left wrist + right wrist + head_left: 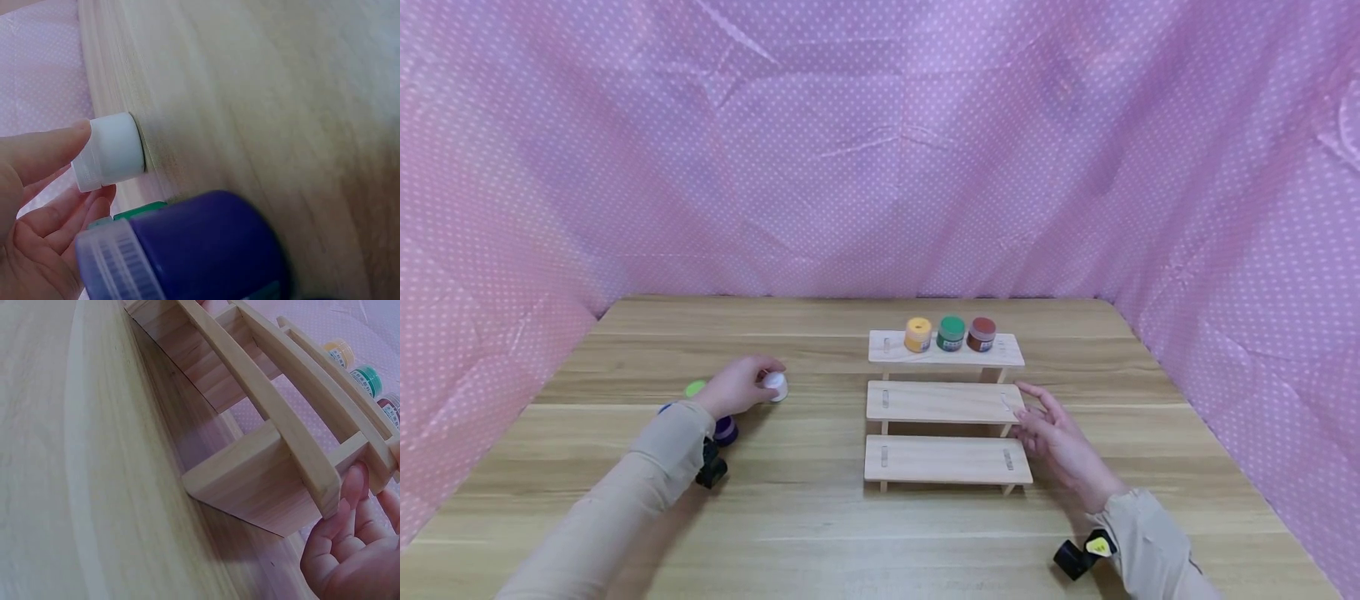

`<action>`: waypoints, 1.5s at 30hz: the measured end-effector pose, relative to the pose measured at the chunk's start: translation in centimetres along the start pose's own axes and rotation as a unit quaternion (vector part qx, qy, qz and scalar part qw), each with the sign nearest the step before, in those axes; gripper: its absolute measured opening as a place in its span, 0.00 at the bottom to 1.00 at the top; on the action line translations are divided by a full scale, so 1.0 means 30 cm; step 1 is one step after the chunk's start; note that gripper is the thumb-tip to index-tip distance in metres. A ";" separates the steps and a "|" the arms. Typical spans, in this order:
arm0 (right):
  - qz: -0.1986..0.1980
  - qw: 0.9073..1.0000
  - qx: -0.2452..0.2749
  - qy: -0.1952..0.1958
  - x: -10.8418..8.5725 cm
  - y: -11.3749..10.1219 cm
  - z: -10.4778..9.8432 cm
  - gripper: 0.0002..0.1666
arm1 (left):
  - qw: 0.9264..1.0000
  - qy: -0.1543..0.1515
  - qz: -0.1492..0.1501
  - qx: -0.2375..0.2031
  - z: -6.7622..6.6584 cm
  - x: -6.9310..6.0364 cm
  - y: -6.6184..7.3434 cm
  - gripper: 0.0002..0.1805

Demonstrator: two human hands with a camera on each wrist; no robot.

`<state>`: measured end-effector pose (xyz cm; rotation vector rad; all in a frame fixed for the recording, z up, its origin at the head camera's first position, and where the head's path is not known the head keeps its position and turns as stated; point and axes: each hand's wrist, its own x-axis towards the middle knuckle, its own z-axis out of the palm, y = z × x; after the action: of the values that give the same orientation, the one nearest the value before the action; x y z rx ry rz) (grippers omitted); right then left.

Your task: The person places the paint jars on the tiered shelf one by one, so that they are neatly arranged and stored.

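Note:
My left hand point(741, 387) pinches a small white paint jar point(115, 150) between thumb and fingers, low over the left part of the table. Right beside that hand stands a purple-blue paint jar point(206, 244) with a clear collar. A light green lid point(695, 388) shows behind the wrist, and the forearm partly hides the jars there. My right hand point(1063, 446) holds the right end of a three-step wooden display rack point(947, 460), its fingers bent round the ends of the lower boards. Yellow point(918, 334), green point(951, 333) and brown point(981, 334) jars stand on the top step.
The rack stands right of centre on a wood-grain table point(820, 533). A pink-purple dotted cloth point(880, 167) hangs behind the table and along both sides. Each wrist carries a small black camera point(1075, 558).

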<state>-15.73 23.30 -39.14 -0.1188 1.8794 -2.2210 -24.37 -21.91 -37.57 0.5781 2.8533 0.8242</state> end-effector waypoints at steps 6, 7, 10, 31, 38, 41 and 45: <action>0.005 1.000 0.002 0.004 0.002 0.001 0.001 0.21 | 1.000 -0.003 -0.008 0.000 0.000 0.000 0.000 0.19; 0.005 1.000 0.002 0.003 0.001 0.000 0.001 0.21 | 1.000 -0.001 -0.010 0.000 0.000 0.000 0.000 0.19; 0.007 1.000 -0.003 0.009 0.001 -0.005 0.003 0.21 | 1.000 0.000 -0.009 0.005 0.002 0.000 -0.003 0.19; -0.012 1.000 0.007 0.004 -0.001 0.000 0.002 0.22 | 1.000 0.006 -0.008 0.012 0.005 0.001 -0.001 0.17; -0.014 1.000 0.007 -0.001 -0.002 0.001 0.002 0.22 | 1.000 0.013 0.007 0.019 0.005 0.003 0.002 0.17; -0.014 1.000 0.003 -0.002 -0.001 0.004 0.001 0.22 | 1.000 0.012 0.006 0.016 0.000 0.003 0.007 0.18; -0.018 1.000 0.006 -0.006 0.000 0.010 -0.002 0.21 | 1.000 0.018 0.009 0.014 -0.008 0.004 0.014 0.18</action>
<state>-15.71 23.33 -39.45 -0.1664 1.8717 -2.2496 -24.40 -21.67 -37.15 0.6002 2.9009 0.8060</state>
